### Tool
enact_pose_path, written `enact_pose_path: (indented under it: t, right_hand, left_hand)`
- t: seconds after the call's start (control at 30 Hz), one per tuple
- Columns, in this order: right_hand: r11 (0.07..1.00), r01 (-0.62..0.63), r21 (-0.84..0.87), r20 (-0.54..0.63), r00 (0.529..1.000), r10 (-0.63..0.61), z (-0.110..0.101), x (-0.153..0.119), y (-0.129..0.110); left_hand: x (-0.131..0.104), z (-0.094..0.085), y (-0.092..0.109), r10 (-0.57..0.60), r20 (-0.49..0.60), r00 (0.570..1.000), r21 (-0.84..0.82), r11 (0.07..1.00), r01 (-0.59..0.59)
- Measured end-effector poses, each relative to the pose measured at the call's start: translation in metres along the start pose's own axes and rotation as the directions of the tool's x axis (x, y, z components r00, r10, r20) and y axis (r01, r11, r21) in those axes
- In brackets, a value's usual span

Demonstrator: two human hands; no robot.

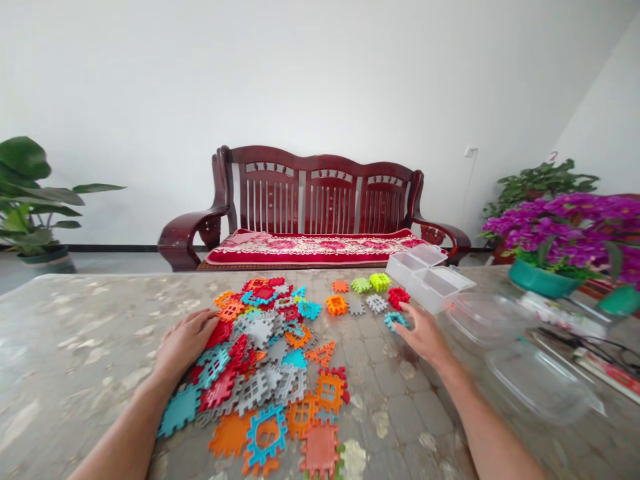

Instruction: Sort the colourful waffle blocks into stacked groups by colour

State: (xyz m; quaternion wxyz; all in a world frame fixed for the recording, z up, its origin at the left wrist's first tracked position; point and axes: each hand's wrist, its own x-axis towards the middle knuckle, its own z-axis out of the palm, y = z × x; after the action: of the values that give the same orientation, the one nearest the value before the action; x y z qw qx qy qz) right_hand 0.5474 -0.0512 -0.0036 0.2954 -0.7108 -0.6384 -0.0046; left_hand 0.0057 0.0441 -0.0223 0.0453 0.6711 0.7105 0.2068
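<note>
A heap of interlocking plastic building tiles (260,330), in red, grey, orange and blue, spreads over the table left of centre. My left hand (186,340) lies flat against its left edge, fingers stretched out beside a red tile. On the right, my right hand (421,332) has its thumb and forefinger around a small blue tile (395,321) at the tabletop. Just behind that tile sits a red stack (399,297). Further small groups are sorted by colour nearby: a grey stack (377,304), an orange stack (337,305), a yellow-green stack (380,282) and a green one (361,285).
Behind my right hand stands an open, divided clear plastic box (434,283). Two transparent containers (543,380) lie at the right, near glasses (613,350) and a teal pot of purple flowers (545,280). A wooden bench (320,193) is beyond the table (90,333).
</note>
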Motion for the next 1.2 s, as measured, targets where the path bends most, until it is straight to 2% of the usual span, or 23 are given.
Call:
enact_pose_path:
  t: [0.1, 0.2, 0.47, 0.83, 1.07, 1.2]
  right_hand:
    - [0.989, -0.027, -0.143, 0.033, 0.999, 0.032, 0.003, -0.004, -0.017]
    - [0.973, -0.034, -0.228, 0.079, 0.995, 0.053, 0.007, -0.005, -0.021]
    - [0.958, -0.020, -0.287, 0.096, 0.994, 0.049, 0.005, -0.003, -0.015]
    - [0.867, -0.046, -0.496, 0.059, 0.994, 0.087, 0.008, -0.007, -0.049]
    - [0.837, -0.094, -0.539, 0.035, 0.991, 0.133, 0.011, -0.009, -0.053]
    - [0.833, -0.085, -0.546, 0.026, 0.993, 0.118, 0.011, -0.011, -0.052]
  left_hand:
    - [0.000, 0.002, -0.001, -0.002, 0.000, 1.000, -0.004, 1.000, 0.002]
    - [0.000, 0.003, -0.002, 0.001, -0.013, 1.000, -0.017, 1.000, -0.001]
    - [0.000, 0.004, -0.002, 0.007, -0.019, 1.000, -0.004, 1.000, -0.007]
    - [-0.001, 0.002, -0.001, -0.013, 0.013, 1.000, 0.009, 1.000, 0.013]
    - [-0.002, 0.003, -0.001, -0.007, -0.021, 1.000, -0.010, 1.000, 0.007]
    - [-0.003, 0.002, 0.001, -0.006, -0.011, 1.000, -0.004, 1.000, 0.006]
